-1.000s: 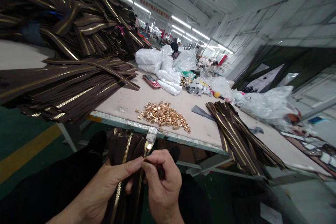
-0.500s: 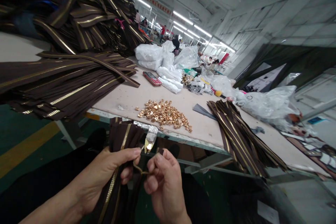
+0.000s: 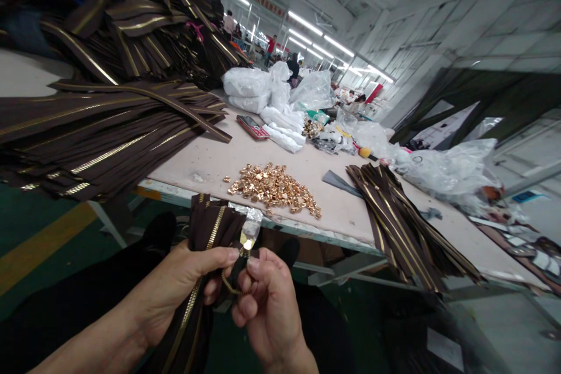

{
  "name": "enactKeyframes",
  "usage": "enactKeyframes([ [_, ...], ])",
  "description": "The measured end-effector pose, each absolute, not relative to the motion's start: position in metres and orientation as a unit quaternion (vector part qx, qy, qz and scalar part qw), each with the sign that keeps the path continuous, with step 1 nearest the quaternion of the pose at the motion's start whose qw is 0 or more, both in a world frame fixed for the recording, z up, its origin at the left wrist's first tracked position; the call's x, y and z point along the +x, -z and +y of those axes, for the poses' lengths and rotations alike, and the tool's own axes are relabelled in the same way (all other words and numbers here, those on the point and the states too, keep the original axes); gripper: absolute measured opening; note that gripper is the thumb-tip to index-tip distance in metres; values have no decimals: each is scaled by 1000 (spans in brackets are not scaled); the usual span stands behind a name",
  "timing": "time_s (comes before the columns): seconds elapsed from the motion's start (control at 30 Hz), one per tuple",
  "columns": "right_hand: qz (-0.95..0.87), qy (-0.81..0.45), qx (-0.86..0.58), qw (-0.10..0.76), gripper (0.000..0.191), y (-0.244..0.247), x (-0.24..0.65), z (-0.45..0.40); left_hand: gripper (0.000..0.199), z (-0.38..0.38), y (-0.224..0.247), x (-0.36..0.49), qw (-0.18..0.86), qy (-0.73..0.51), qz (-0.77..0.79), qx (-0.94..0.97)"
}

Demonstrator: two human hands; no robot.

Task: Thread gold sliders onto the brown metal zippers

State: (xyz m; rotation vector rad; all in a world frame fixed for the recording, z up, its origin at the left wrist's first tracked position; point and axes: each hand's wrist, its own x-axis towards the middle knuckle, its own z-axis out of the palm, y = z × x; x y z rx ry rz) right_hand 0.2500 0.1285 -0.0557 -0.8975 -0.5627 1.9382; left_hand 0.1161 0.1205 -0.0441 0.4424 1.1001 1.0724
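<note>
Compared with half a second ago, the right hand (image 3: pixel 272 298) has drawn nearer the left hand (image 3: pixel 175 286), both pinching the looped zipper strip (image 3: pixel 228 285) just at six o'clock of the gold-coloured fixture (image 3: pixel 247 239), the left also gripping the zipper bundle (image 3: pixel 213 231).

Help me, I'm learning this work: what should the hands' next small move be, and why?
Probably ease the zipper up onto the gold tip at the table edge. The left hand and right hand pinch it on either side just below that tip, its teeth sagging in a loop between them. Whether it already touches the tip is unclear.
</note>
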Motion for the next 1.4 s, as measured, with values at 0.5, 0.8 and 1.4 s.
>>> enactKeyframes([
  [0.5, -241, -775, -332, 480, 36, 53, 245, 134, 26, 125, 34, 120, 698, -477, 498, 192],
  [0.8, -333, -745, -339, 469, 49, 53, 250, 141, 26, 125, 42, 119, 619, -505, 529, 286],
  [1.4, -728, -115, -516, 436, 20, 22, 240, 172, 40, 123, 35, 131, 666, -541, 494, 140],
])
